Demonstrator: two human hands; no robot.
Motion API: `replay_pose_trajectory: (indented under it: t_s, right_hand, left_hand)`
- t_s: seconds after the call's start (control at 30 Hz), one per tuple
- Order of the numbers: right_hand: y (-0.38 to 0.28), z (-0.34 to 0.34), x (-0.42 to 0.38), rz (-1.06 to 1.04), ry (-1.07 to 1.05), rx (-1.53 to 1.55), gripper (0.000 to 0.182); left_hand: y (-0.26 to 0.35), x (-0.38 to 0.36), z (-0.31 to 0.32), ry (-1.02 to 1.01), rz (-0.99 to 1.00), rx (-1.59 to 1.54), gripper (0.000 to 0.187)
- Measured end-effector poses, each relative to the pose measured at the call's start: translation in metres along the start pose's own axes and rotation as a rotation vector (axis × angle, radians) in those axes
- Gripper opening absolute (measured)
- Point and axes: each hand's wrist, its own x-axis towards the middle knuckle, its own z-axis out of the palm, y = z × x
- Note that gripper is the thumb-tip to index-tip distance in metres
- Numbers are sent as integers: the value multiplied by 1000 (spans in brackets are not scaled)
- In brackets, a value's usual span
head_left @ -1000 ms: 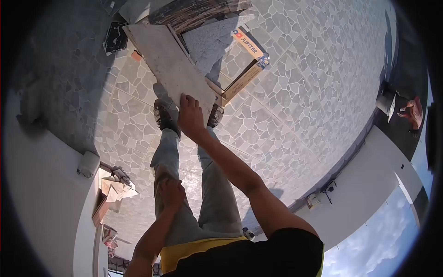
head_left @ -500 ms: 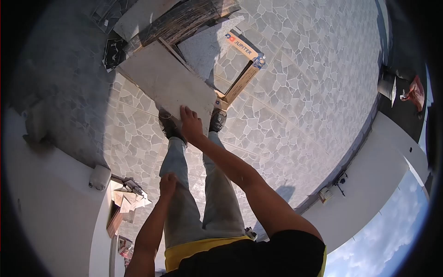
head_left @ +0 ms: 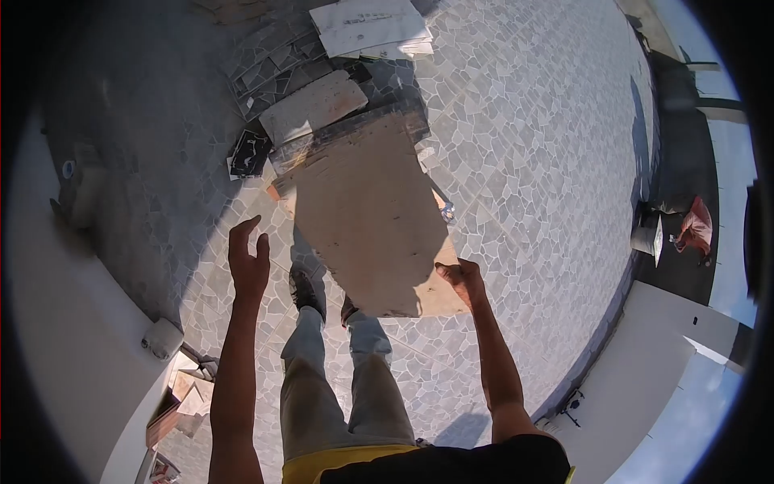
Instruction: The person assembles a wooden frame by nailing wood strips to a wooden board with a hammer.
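Note:
A large flat tile (head_left: 371, 218), beige-grey and part in shadow, is raised off the floor in front of my legs. My right hand (head_left: 461, 281) grips its near right corner, the thumb on the upper face and the other fingers beneath. To the left of the tile, my left hand (head_left: 249, 260) hangs in the air, thumb and fingers apart, touching nothing. The tile hides most of the cardboard box behind it; only a bit of the box (head_left: 443, 208) shows at its right edge.
A long worn board (head_left: 351, 129) and a pale slab (head_left: 314, 105) lie beyond the tile. White sheets (head_left: 371, 28) are stacked farther off. Broken tile pieces (head_left: 192, 394) lie by the left wall. My shoe (head_left: 305, 290) stands on the stone-patterned floor (head_left: 524, 226).
The tile has been lifted and turned, now covering the box. My right hand has moved right and holds its corner. My left hand has risen from my knee and opened.

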Motion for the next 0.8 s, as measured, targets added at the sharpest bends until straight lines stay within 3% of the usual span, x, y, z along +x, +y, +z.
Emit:
replay_pose_trajectory:
  t_s: [0.07,0.13,0.2,0.23,0.27,0.33,0.37,0.4,0.47,0.5,0.53,0.6,0.67,0.73,0.8]
  right_hand:
    - [-24,1,-15,39,-17,-130,21]
    - [-43,-3,-31,24,-148,-164,21]
    - [-45,7,-45,52,-234,229,21]
    - [-89,12,-62,11,-235,65,24]
    - [-137,15,-85,-31,-219,-96,27]
    - [-88,10,-75,-106,-197,38,25]
    - [-81,11,-76,-209,-192,135,40]
    - [-116,10,-92,-230,-177,147,40]
    - [-198,-4,-121,-72,-329,-782,68]
    - [-235,-5,-144,-214,-198,-797,75]
    - [-263,-6,-163,-332,-50,-814,82]
    - [-332,2,-193,-562,86,-652,93]
    - [-387,22,-208,-787,74,-648,94]
    - [-429,37,-216,-647,-128,-620,80]
    - [-431,42,-196,-639,23,-429,63]
  left_hand:
    - [47,54,-16,41,174,9,62]
    - [62,83,-43,-103,222,106,87]
    - [70,91,-71,-443,-28,-162,78]
    - [77,90,-90,-644,-147,-258,69]
    - [84,84,-109,-632,-140,-243,61]
    - [103,64,-137,-565,-92,-199,53]
    - [112,55,-150,-504,-62,-173,51]
    - [132,51,-168,-504,-34,-163,51]
    - [168,37,-197,-405,-28,-29,52]
    - [178,34,-206,-302,80,-36,53]
    - [192,32,-213,-356,138,-32,53]
    - [220,27,-227,-251,157,-169,57]
    - [246,34,-230,-256,247,8,60]
    - [279,42,-238,-224,325,188,63]
    - [322,45,-248,-116,381,227,68]
